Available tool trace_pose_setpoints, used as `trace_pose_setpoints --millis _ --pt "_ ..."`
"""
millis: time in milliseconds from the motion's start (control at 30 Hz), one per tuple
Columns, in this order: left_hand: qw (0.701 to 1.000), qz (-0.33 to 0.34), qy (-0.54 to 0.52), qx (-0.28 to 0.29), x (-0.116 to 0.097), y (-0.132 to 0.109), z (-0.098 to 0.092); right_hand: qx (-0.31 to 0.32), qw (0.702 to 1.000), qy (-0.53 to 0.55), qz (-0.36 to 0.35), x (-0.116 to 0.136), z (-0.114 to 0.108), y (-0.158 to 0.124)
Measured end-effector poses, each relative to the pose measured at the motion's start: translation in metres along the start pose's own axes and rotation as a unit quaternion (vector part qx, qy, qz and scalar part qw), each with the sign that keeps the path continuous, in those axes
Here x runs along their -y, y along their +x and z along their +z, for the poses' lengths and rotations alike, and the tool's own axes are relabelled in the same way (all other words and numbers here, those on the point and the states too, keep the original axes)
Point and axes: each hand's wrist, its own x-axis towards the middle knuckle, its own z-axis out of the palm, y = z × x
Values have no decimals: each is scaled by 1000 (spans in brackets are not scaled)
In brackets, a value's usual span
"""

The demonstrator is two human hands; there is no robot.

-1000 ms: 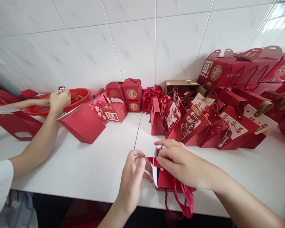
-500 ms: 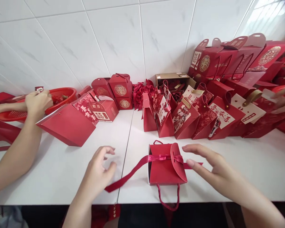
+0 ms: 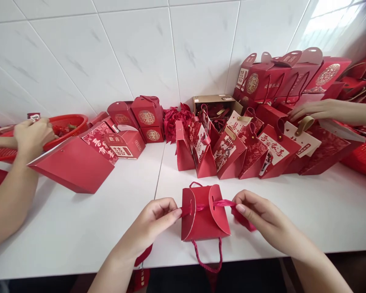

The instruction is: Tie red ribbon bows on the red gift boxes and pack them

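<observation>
A small red gift box [image 3: 203, 228] lies on the white table in front of me, its two rounded flaps folded over the top. A dark red satin ribbon [image 3: 224, 202] runs through the slots in both flaps and out at each side. At the box's left edge, my left hand [image 3: 151, 224] pinches one end of the ribbon, whose tail hangs below the wrist. To the right, my right hand [image 3: 264, 217] grips the other end, with a loose fold drooping under the fingers. A twisted cord handle [image 3: 208, 266] hangs over the table's front edge.
Several red gift bags [image 3: 232, 152] stand in a row behind the box. Stacked red boxes [image 3: 148, 118] are at the back left, near an open red bag [image 3: 75, 165]. Other people's hands reach in at left [image 3: 33, 132] and right [image 3: 320, 110], beside red baskets [image 3: 364, 156].
Both my hands have closed on the ribbon ends, from open beside the box. The left flap is now folded over and the ribbon passes through it. Another person's hand at right has moved inward.
</observation>
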Motion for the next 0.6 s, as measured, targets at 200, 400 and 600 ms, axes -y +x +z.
trace_pose_setpoints --millis 200,400,600 --pt "998 44 50 -6 -18 3 -14 5 999 -15 29 21 -11 4" --pt "991 19 131 -9 -20 11 -11 15 1000 -16 14 21 -23 17" --pt "987 17 153 -33 8 16 -4 6 1000 5 18 -20 1 26"
